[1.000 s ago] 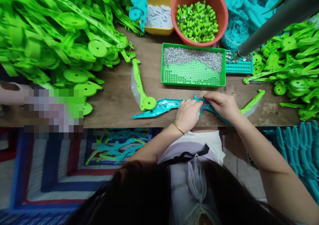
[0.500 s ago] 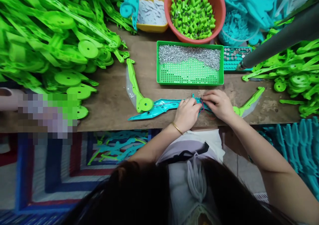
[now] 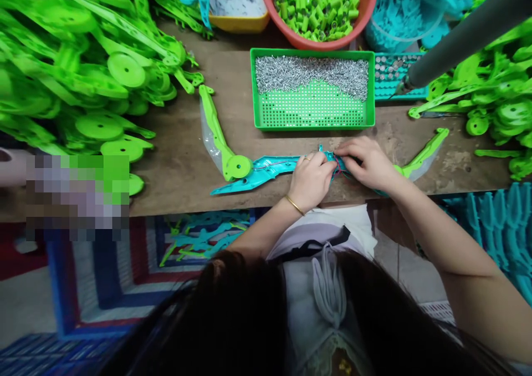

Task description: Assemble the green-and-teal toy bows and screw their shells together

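A long teal plastic part (image 3: 266, 173) lies along the front of the wooden table (image 3: 183, 154), with thin red wires running on it. My left hand (image 3: 310, 181), fingers curled, presses on the part's middle. My right hand (image 3: 366, 161) pinches the wires and the part just to the right of it. Both hands meet at the same spot. A green plastic part with a round hub (image 3: 224, 143) lies to the left, its hub touching the teal part. Another green part (image 3: 424, 154) sticks out from under my right hand.
A green perforated tray (image 3: 313, 110) with small metal pieces stands behind my hands. An orange bowl (image 3: 320, 10) of green tubes and a yellow tub (image 3: 239, 10) stand further back. Heaps of green parts (image 3: 83, 71) fill both sides. A grey pole (image 3: 465, 29) slants at right.
The view has shifted so the table sits lower and nearer. Both hands stay on the teal part, fingers working slightly at the wires.
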Demonstrator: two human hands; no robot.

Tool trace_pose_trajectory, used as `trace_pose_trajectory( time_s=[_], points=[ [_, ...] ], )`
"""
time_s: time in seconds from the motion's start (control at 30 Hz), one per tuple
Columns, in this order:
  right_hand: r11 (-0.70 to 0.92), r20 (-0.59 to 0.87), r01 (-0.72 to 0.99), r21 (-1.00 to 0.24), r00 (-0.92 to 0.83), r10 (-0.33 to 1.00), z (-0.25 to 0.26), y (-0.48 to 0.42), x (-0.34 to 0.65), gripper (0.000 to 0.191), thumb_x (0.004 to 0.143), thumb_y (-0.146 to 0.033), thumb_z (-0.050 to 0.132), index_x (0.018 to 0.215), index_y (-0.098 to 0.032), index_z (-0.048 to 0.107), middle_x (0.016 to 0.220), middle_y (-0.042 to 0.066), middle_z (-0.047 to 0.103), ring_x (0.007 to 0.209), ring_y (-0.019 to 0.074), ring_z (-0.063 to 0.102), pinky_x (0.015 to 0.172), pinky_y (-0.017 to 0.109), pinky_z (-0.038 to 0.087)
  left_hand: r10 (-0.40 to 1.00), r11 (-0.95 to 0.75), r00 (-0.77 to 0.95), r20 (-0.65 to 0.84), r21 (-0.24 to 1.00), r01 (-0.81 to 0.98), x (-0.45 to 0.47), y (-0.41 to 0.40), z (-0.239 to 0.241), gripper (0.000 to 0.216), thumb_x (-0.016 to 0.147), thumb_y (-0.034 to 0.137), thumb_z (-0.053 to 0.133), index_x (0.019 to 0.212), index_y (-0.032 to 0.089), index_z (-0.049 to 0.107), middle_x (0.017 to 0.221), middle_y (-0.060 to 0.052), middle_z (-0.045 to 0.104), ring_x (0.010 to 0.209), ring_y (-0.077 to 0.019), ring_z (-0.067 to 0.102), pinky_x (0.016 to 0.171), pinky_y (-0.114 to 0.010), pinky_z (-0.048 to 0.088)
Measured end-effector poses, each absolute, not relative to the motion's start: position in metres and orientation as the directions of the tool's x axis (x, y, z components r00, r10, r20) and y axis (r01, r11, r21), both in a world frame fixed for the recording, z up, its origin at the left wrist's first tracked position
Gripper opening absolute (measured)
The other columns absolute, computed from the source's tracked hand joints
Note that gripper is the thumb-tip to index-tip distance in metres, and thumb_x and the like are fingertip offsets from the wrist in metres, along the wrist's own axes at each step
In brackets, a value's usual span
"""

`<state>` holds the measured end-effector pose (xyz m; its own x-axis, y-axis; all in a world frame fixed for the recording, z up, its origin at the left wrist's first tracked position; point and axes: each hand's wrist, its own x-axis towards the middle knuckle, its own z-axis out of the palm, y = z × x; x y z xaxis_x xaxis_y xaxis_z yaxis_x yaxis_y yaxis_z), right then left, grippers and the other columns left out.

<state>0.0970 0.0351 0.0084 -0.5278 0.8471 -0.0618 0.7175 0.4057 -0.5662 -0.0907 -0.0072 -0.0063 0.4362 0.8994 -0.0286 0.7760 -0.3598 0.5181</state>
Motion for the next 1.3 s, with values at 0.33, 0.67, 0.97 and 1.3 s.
trace_pose_trajectory(
  time_s=[0.33,0.67,0.97,1.3],
  points=[
    [0.28,-0.131,0.769,-0.575,-0.424,0.896,0.002,0.04,0.087,0.01,0.086,-0.03,0.062,0.09,-0.022,0.068,0.095,0.006,0.072,0.097,0.0258,0.059,0.089,0.043,0.038,0.935,-0.302,0.346,0.076,0.682,0.666,-0.096,-0.006,-0.016,0.024,0.097,0.032,0.053,0.111,0.024,0.07,0.094,-0.004,0.07,0.092,-0.0187,0.063,0.083,-0.031,0.045],
    [0.445,0.03,0.646,-0.621,-0.547,0.836,0.025,0.011,0.114,0.034,0.09,-0.046,0.06,0.113,-0.021,0.063,0.114,0.01,0.069,0.108,0.0247,0.062,0.093,0.041,0.046,0.921,-0.332,0.389,0.027,0.578,0.745,-0.093,-0.001,-0.011,0.025,0.098,0.031,0.051,0.103,0.025,0.074,0.092,-0.006,0.071,0.091,-0.0208,0.063,0.08,-0.033,0.043],
    [0.667,0.065,0.689,-0.284,-0.68,0.73,0.009,-0.004,0.111,0.027,0.097,-0.035,0.049,0.119,-0.032,0.063,0.125,0.004,0.068,0.116,0.024,0.055,0.099,0.045,0.035,0.915,-0.341,0.403,0.002,0.536,0.772,-0.091,-0.001,-0.008,0.028,0.099,0.031,0.046,0.104,0.024,0.073,0.094,-0.007,0.069,0.094,-0.0224,0.061,0.081,-0.034,0.042],
    [0.642,0.132,0.736,-0.215,-0.63,0.765,0.006,0.006,0.101,0.024,0.098,-0.031,0.047,0.102,-0.024,0.07,0.095,0.005,0.07,0.089,0.0208,0.052,0.085,0.04,0.035,0.89,-0.404,0.454,0.038,0.527,0.748,-0.096,-0.004,-0.006,0.033,0.099,0.029,0.042,0.115,0.02,0.069,0.099,-0.008,0.067,0.095,-0.0226,0.059,0.084,-0.035,0.043]
  ],
)
